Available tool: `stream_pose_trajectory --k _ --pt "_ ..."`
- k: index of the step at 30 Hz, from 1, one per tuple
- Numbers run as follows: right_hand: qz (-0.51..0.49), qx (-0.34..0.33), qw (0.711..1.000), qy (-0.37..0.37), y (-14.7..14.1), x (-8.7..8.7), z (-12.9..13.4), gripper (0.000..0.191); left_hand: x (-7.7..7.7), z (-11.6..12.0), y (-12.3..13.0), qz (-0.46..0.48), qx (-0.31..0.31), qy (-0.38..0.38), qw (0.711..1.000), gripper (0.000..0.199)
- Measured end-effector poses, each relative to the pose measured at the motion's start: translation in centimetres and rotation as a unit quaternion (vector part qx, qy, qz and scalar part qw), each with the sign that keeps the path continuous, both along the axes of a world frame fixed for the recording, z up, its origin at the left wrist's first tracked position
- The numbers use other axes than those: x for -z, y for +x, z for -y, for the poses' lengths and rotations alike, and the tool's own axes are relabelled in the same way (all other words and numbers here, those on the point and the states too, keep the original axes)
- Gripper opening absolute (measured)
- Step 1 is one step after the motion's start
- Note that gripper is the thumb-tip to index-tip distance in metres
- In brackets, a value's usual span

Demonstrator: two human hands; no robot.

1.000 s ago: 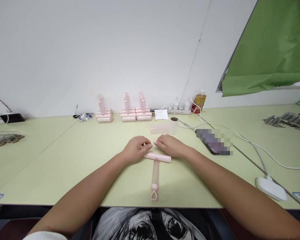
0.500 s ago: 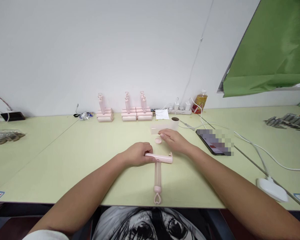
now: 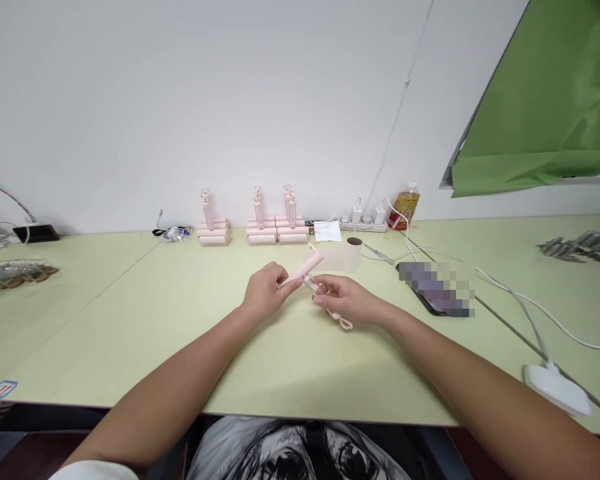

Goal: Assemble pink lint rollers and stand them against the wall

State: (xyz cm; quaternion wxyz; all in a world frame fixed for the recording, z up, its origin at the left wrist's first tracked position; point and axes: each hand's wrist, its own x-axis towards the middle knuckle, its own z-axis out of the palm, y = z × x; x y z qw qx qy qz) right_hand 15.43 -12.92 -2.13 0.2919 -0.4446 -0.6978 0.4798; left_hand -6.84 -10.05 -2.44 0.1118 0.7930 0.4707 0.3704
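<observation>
My left hand [image 3: 269,290] grips one end of a pink lint roller frame [image 3: 305,268], which slants up to the right. My right hand [image 3: 347,298] has its fingers round a clear handle [image 3: 313,285] whose pink heart-shaped loop [image 3: 346,324] sticks out below them. The handle's upper end meets the underside of the frame, or lies very close to it; I cannot tell whether they are joined. Behind my hands stands a sticky roll [image 3: 354,257] with a brown core, a translucent sheet trailing from it to the left. The small pink disc is not visible.
Several pink lint rollers [image 3: 263,236] with upright handles stand along the wall. A phone [image 3: 430,290] lies right of my hands, and a white charger [image 3: 557,389] with its cable is at the right front. A drink bottle [image 3: 405,205] stands beside a power strip [image 3: 375,227].
The frame has been lifted and turned to slant up to the right. My right hand has come back from the trailing sheet and taken hold of the handle, swinging its loop to the right.
</observation>
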Motion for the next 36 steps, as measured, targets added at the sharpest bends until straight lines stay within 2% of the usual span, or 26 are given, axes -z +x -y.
stream_pose_trajectory --k 5,7,10,12,15,20,23,27,36 --pt "0.085 0.006 0.987 0.138 0.8 -0.4 0.0 0.037 -0.2 0.1 -0.5 0.086 0.101 -0.110 0.985 0.039" --pt "0.096 -0.011 0.984 0.149 1.1 -0.5 -0.2 0.034 -0.5 0.0 -0.7 0.117 0.131 -0.146 0.974 0.039" --pt "0.092 -0.052 0.986 0.128 1.2 -0.6 -0.1 0.030 -0.9 0.3 -0.8 0.124 0.183 -0.186 0.957 0.038" --pt "0.091 -0.072 0.985 0.124 1.0 -0.7 0.2 0.025 -1.0 0.8 -0.6 0.129 0.247 -0.237 0.931 0.039" --pt "0.093 -0.096 0.983 0.123 0.7 -0.7 0.5 0.020 -0.9 1.4 -0.1 0.147 0.327 -0.326 0.875 0.038" --pt "0.077 -0.152 0.979 0.113 0.4 -0.5 0.5 0.029 -0.2 1.7 0.4 0.204 0.360 -0.425 0.805 0.041" --pt "0.071 -0.178 0.975 0.114 0.3 -0.4 0.5 0.033 0.0 1.7 0.3 0.214 0.357 -0.468 0.779 0.042" --pt "0.068 -0.177 0.974 0.128 0.2 -0.4 0.6 0.035 0.0 1.5 0.1 0.219 0.378 -0.484 0.758 0.041" --pt "0.102 -0.167 0.949 0.247 0.1 -1.1 0.7 0.035 1.2 0.2 0.4 0.279 0.465 -0.506 0.670 0.039"
